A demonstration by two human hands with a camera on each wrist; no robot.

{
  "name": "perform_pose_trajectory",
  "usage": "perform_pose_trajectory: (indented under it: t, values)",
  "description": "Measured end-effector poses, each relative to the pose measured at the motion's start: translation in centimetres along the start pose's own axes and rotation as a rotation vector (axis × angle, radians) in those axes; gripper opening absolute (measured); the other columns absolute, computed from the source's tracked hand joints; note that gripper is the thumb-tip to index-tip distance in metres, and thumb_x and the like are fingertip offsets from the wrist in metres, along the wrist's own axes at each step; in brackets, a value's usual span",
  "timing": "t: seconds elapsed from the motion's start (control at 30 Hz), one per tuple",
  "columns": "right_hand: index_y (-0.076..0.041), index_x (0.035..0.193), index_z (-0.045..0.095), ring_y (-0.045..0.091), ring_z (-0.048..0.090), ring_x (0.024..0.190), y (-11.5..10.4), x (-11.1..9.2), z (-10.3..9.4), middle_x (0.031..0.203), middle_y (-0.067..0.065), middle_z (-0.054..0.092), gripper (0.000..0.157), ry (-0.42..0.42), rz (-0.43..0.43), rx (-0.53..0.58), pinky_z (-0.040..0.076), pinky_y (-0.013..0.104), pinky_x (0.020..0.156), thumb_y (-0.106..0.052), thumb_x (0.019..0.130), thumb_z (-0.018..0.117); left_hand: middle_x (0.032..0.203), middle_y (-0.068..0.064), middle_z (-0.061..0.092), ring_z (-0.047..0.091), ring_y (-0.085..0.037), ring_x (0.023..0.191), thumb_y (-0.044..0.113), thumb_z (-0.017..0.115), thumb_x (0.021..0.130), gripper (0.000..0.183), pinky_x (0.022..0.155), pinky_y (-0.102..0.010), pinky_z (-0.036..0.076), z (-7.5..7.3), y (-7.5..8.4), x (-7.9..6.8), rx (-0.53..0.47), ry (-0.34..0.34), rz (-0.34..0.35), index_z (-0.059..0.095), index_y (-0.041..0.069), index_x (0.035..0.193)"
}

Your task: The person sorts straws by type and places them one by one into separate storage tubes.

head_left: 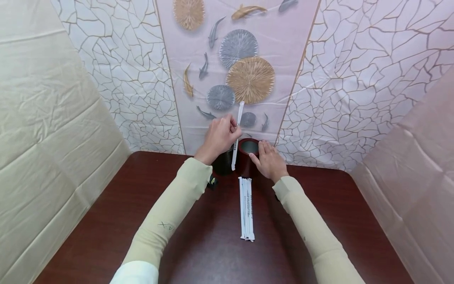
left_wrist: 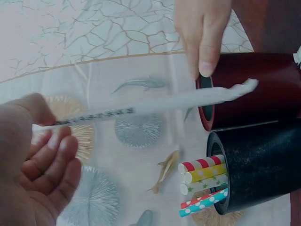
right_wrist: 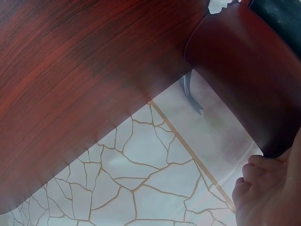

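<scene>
My left hand [head_left: 219, 136] pinches a straw in a white printed paper wrapper [head_left: 240, 113] between thumb and fingers. The straw slants upright, its lower end overlapping the dark red cylindrical cup [head_left: 244, 165] in the head view. My right hand [head_left: 270, 159] holds that cup at its rim, fingers along the right side and thumb at the opening. Close beside the cup stands a black cylindrical cup [left_wrist: 263, 162]. Several patterned paper straws [left_wrist: 202, 176] stick out of it, red-striped, yellow, green-starred and dotted. In the head view my left hand and forearm partly cover the black cup.
A bundle of white paper-wrapped straws [head_left: 247, 209] lies on the dark wooden table [head_left: 198, 236], nearer me than the cups. A small black object with a yellow mark [head_left: 212, 182] sits by my left sleeve. A patterned cloth backdrop [head_left: 220, 51] rises behind the table's far edge.
</scene>
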State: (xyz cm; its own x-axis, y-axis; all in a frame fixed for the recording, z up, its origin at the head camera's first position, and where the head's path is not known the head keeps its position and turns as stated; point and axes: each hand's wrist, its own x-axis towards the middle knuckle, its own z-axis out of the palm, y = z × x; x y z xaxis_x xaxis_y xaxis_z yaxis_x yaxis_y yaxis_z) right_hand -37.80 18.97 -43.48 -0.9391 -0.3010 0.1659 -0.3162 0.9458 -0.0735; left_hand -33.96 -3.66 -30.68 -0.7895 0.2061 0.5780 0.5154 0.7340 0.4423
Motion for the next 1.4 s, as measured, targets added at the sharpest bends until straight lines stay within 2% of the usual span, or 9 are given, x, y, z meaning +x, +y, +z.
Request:
perform_pose_trajectory:
  t: [0.17, 0.4, 0.53, 0.67, 0.87, 1.03, 1.23, 1.4]
  values:
    - [0.006, 0.166, 0.02, 0.04, 0.022, 0.163, -0.1, 0.1, 0.1, 0.174, 0.025, 0.024, 0.083, 0.002, 0.0, -0.006, 0.023, 0.054, 0.132, -0.058, 0.113, 0.026, 0.087, -0.005, 0.077, 0.073, -0.021, 0.08, 0.018, 0.067, 0.095, 0.011, 0.074, -0.038, 0.059, 0.7, -0.1, 0.0, -0.076, 0.108, 0.028, 0.068, 0.007, 0.097]
    - [0.006, 0.166, 0.018, 0.039, 0.02, 0.164, -0.2, 0.0, 0.0, 0.174, 0.024, 0.022, 0.083, -0.015, 0.017, -0.007, 0.022, 0.053, 0.133, -0.058, 0.113, 0.026, 0.086, -0.01, 0.078, 0.075, -0.021, 0.079, 0.01, 0.069, 0.094, 0.007, 0.075, -0.035, 0.061, 2.5, -0.5, 0.1, -0.103, 0.24, 0.149, 0.067, 0.003, 0.094]
    - [0.005, 0.167, 0.018, 0.039, 0.02, 0.164, -0.2, 0.0, 0.0, 0.174, 0.024, 0.022, 0.083, -0.021, 0.014, -0.012, 0.022, 0.054, 0.133, -0.058, 0.113, 0.025, 0.085, -0.009, 0.077, 0.075, -0.021, 0.079, 0.01, 0.069, 0.094, 0.007, 0.074, -0.035, 0.061, 3.4, -0.9, 0.1, -0.097, 0.273, 0.164, 0.066, 0.004, 0.093]
    - [0.005, 0.167, 0.018, 0.038, 0.021, 0.164, -0.2, -0.1, 0.0, 0.174, 0.024, 0.023, 0.083, -0.019, 0.013, -0.017, 0.023, 0.054, 0.133, -0.058, 0.113, 0.024, 0.085, -0.009, 0.078, 0.075, -0.021, 0.08, 0.012, 0.07, 0.095, 0.009, 0.073, -0.036, 0.061, 4.4, -1.3, 0.0, -0.079, 0.277, 0.165, 0.066, 0.004, 0.094]
    - [0.006, 0.166, 0.019, 0.038, 0.021, 0.164, -0.1, -0.1, -0.1, 0.174, 0.024, 0.024, 0.083, -0.008, 0.012, -0.015, 0.023, 0.054, 0.133, -0.058, 0.113, 0.025, 0.088, -0.009, 0.079, 0.076, -0.019, 0.08, 0.014, 0.07, 0.098, 0.01, 0.072, -0.035, 0.062, 6.2, -2.1, -0.4, -0.043, 0.25, 0.153, 0.067, 0.005, 0.096]
    - [0.005, 0.166, 0.02, 0.038, 0.022, 0.164, -0.1, -0.1, -0.1, 0.174, 0.024, 0.024, 0.082, -0.004, 0.016, -0.018, 0.024, 0.054, 0.132, -0.057, 0.113, 0.026, 0.095, -0.01, 0.08, 0.077, -0.022, 0.082, 0.016, 0.069, 0.099, 0.012, 0.073, -0.037, 0.062, 7.2, -2.5, -0.8, -0.024, 0.18, 0.102, 0.068, 0.005, 0.101]
    - [0.006, 0.166, 0.02, 0.038, 0.022, 0.164, -0.1, 0.0, 0.2, 0.174, 0.025, 0.024, 0.081, -0.001, 0.013, -0.023, 0.024, 0.054, 0.132, -0.056, 0.114, 0.025, 0.108, -0.015, 0.078, 0.076, -0.029, 0.085, 0.019, 0.071, 0.1, 0.025, 0.078, -0.042, 0.064, 7.5, -2.6, -1.5, 0.029, 0.034, 0.007, 0.07, 0.0, 0.115]
    - [0.005, 0.167, 0.017, 0.037, 0.02, 0.164, 0.0, 0.0, 0.2, 0.175, 0.024, 0.022, 0.083, -0.015, 0.026, -0.028, 0.023, 0.053, 0.133, -0.058, 0.113, 0.023, 0.112, -0.015, 0.078, 0.077, -0.029, 0.091, 0.022, 0.07, 0.101, 0.03, 0.081, -0.041, 0.064, 7.2, -2.3, -2.0, 0.038, 0.006, -0.004, 0.069, -0.001, 0.119]
